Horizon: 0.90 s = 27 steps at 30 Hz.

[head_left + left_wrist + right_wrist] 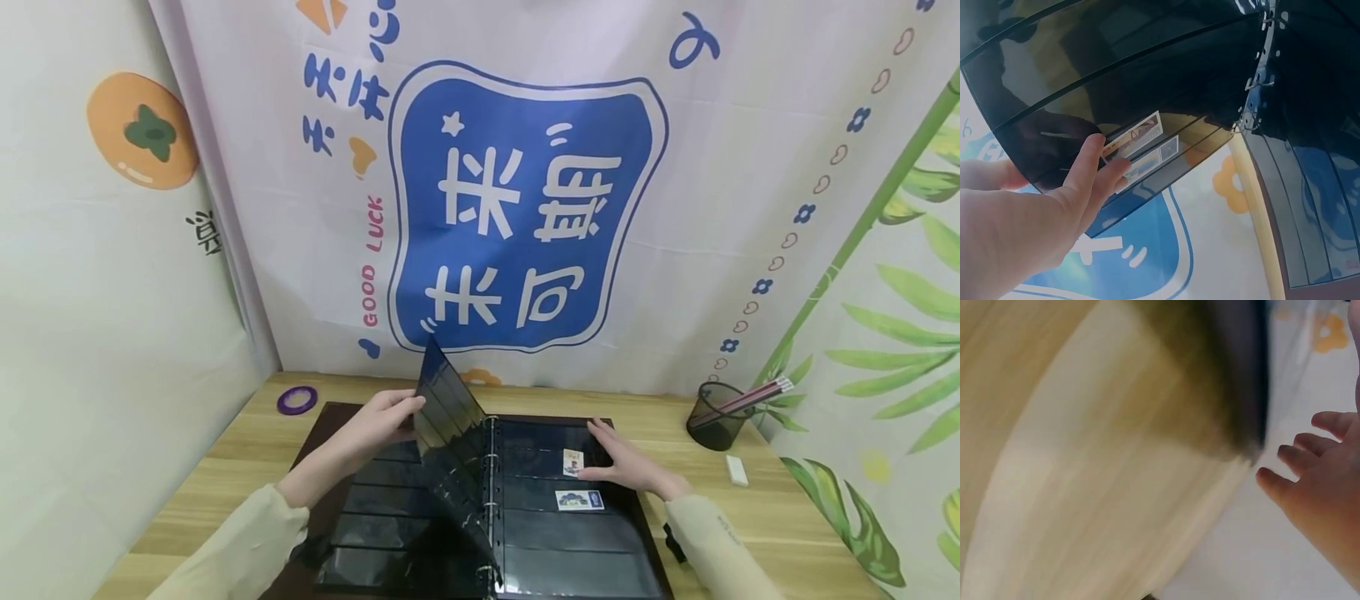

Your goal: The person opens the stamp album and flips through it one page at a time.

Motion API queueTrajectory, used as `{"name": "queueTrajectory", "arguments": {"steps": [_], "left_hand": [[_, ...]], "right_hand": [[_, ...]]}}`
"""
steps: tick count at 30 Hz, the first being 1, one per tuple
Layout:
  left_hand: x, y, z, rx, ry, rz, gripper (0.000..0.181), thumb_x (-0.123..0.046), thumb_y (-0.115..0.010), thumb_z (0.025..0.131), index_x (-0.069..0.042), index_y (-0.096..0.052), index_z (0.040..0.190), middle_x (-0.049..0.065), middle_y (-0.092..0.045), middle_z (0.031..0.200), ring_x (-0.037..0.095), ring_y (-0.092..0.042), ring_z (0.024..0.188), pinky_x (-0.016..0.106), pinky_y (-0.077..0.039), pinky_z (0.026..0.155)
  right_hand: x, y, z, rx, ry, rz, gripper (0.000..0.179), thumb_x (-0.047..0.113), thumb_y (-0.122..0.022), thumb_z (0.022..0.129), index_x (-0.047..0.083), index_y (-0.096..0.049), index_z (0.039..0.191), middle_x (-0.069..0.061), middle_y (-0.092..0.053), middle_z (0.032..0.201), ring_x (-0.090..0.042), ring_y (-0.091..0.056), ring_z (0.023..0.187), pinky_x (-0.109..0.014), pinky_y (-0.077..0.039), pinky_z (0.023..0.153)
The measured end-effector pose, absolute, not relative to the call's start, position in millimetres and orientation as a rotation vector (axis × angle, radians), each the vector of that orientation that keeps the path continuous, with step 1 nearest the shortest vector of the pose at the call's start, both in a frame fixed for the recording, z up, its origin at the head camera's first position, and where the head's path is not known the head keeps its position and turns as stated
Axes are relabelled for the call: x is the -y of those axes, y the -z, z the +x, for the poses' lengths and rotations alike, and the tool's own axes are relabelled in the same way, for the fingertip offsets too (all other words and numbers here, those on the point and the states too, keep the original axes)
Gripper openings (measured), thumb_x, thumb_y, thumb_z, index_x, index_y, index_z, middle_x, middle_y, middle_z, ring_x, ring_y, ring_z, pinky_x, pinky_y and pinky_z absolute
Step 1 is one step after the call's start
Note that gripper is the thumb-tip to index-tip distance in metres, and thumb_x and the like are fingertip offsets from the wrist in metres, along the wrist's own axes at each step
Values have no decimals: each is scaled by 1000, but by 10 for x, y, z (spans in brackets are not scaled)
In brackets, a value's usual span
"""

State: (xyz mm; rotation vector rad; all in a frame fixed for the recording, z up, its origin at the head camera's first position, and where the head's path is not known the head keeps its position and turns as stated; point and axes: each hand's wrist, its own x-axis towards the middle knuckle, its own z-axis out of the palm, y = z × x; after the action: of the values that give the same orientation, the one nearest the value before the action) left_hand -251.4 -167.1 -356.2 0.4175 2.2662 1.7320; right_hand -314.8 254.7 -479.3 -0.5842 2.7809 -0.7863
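We find the album (570, 542) open near the back edge of the desk (217, 454). The left grip (386, 418) pinches its raised page (450, 417) by the outer edge; the right grip (624, 462), fingers apart, lies at the upper stamp (572, 460).

We see smooth, glossy plastic on the raised album page (453, 442), shiny metal in the binder rings (491, 504) and printed paper in the stamps (579, 500). The tabletop (262, 442) looks like smooth grained wood, the backdrop (712, 250) matt, lightly creased cloth, the pencil cup (705, 427) dark mesh; we find the sleeves (232, 542) soft, matt fabric.
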Motion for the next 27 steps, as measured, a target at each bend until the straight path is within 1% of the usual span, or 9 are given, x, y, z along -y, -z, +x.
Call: {"name": "queueTrajectory", "arguments": {"steps": [3, 5, 7, 12, 19, 21, 23, 25, 27], "left_hand": [[1706, 3575, -2517, -2254, -1733, 429, 41, -24, -39, 107, 7, -57, 127, 14, -62, 114, 14, -61, 105, 55, -43, 110], [1723, 3584, -2520, -2237, -1736, 438, 42, -23, -38, 107, 7, -55, 130, 19, -62, 121, 15, -63, 108, 54, -43, 110], [1732, 3589, -2523, -2222, -1737, 439, 43, -23, -38, 107, 8, -54, 132, 21, -61, 124, 15, -64, 108, 52, -45, 110], [1721, 3576, -2530, -2214, -1734, 425, 41, -19, -36, 107, 8, -56, 130, 20, -63, 121, 13, -64, 104, 47, -49, 106], [1630, 3475, -2561, -2239, -1709, 393, 41, -15, -36, 105, 8, -56, 132, 20, -63, 121, 14, -65, 103, 48, -51, 104], [1583, 3439, -2570, -2262, -1695, 380, 36, -14, -36, 105, 8, -60, 121, 17, -64, 111, 14, -65, 97, 47, -52, 102], [1523, 3398, -2580, -2283, -1682, 371, 30, -12, -36, 104, 5, -60, 99, 12, -62, 98, 13, -64, 88, 45, -54, 98], [1455, 3358, -2593, -2305, -1664, 366, 29, -10, -36, 103, -2, -49, 79, 6, -54, 82, 13, -60, 79, 42, -57, 93], [1391, 3314, -2611, -2344, -1632, 356, 32, -10, -36, 103, -10, -37, 71, 1, -45, 72, 12, -53, 69, 37, -59, 84]], "right_hand": [[-2614, 4837, -3173, -2787, 729, -635, 103, 51, -73, 85, -3, -22, 156, -28, -11, 164, -52, -18, 148, -68, -26, 113], [-2648, 4866, -3182, -2787, 700, -637, 104, 52, -74, 84, -3, -23, 156, -27, -12, 164, -51, -18, 149, -67, -26, 115], [-2676, 4891, -3188, -2789, 678, -640, 105, 53, -75, 83, -3, -24, 156, -27, -13, 164, -50, -18, 149, -67, -25, 115], [-2715, 4931, -3191, -2779, 683, -626, 104, 53, -74, 83, -2, -24, 156, -25, -12, 165, -48, -16, 151, -66, -24, 116], [-2713, 4948, -3200, -2784, 670, -662, 104, 53, -74, 83, -3, -25, 155, -26, -13, 164, -49, -17, 150, -66, -25, 115], [-2715, 4950, -3202, -2786, 655, -657, 103, 54, -73, 84, -2, -24, 156, -25, -13, 165, -47, -17, 151, -65, -25, 117], [-2709, 4946, -3199, -2790, 641, -672, 103, 53, -73, 84, -3, -24, 155, -25, -13, 165, -48, -17, 151, -65, -25, 116], [-2697, 4940, -3197, -2792, 636, -685, 103, 52, -73, 85, -5, -25, 155, -26, -14, 164, -49, -18, 150, -65, -25, 116], [-2684, 4934, -3193, -2790, 632, -688, 102, 52, -73, 85, -5, -25, 155, -27, -14, 164, -49, -18, 150, -65, -25, 116]]}}
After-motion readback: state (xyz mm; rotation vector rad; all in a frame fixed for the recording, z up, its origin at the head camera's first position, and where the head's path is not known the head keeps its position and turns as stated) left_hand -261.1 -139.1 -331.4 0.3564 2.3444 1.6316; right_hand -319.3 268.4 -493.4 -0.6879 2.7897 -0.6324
